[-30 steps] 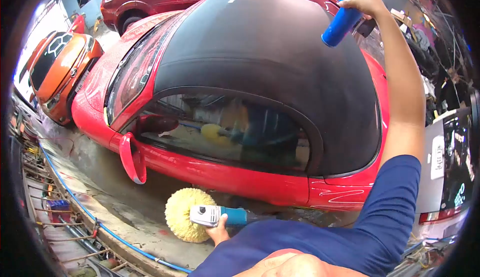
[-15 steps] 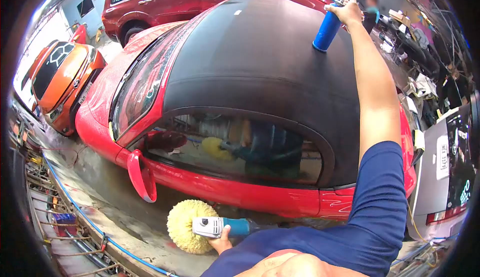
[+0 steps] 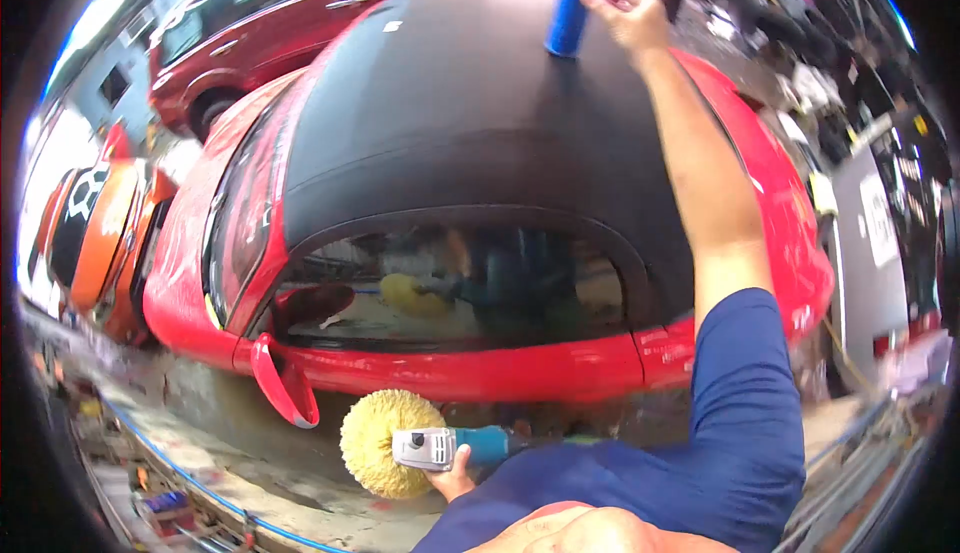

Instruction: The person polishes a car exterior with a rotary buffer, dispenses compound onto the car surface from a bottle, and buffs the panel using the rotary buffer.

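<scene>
My left hand (image 3: 456,474) is closed around the head of a rotary polisher (image 3: 455,447), grey at the front and teal along the body. Its fluffy yellow wool pad (image 3: 385,443) faces left, beside the door of a red car. My right arm stretches over the car's black soft top (image 3: 470,123). Out there my right hand (image 3: 635,18) is beside a blue bottle (image 3: 568,13) standing on the roof, its fingers apart. The thumb lies close to the bottle; whether it touches is unclear. The bottle's top is blurred.
The red car's side mirror (image 3: 285,383) sticks out near the wool pad. A dark red SUV (image 3: 270,48) stands behind, an orange car (image 3: 95,238) at left and a grey vehicle (image 3: 868,253) at right. A blue hose (image 3: 200,478) runs along the lower left.
My view has swung, so the cars sit further left. My right hand has come off the bottle's top to its side, fingers spread. The polisher stays in my left hand.
</scene>
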`<action>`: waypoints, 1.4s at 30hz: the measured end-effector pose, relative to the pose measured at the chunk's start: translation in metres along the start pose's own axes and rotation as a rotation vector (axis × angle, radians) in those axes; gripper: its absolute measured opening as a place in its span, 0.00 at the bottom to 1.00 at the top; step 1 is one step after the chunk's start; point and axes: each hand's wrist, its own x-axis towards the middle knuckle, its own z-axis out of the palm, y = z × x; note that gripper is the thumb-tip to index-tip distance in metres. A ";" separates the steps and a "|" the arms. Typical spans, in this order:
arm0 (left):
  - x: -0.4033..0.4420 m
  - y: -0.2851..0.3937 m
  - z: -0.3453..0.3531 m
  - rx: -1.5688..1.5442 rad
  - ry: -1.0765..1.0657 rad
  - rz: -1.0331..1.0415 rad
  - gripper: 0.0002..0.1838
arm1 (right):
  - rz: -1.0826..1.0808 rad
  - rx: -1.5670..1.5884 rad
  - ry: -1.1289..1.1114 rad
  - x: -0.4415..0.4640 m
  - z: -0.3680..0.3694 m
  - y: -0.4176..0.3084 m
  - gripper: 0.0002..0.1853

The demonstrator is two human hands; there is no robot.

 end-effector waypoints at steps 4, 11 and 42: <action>-0.019 0.026 -0.005 0.121 -0.252 0.046 0.54 | -0.015 0.400 -0.266 -0.243 -0.058 -0.080 0.17; -0.027 0.088 0.059 0.256 -0.720 0.060 0.50 | 0.566 0.316 -0.832 -0.604 -0.155 -0.100 0.42; -0.155 -0.058 0.279 0.511 -1.580 -0.804 0.47 | 1.424 -0.183 0.509 -0.723 -0.184 -0.200 0.24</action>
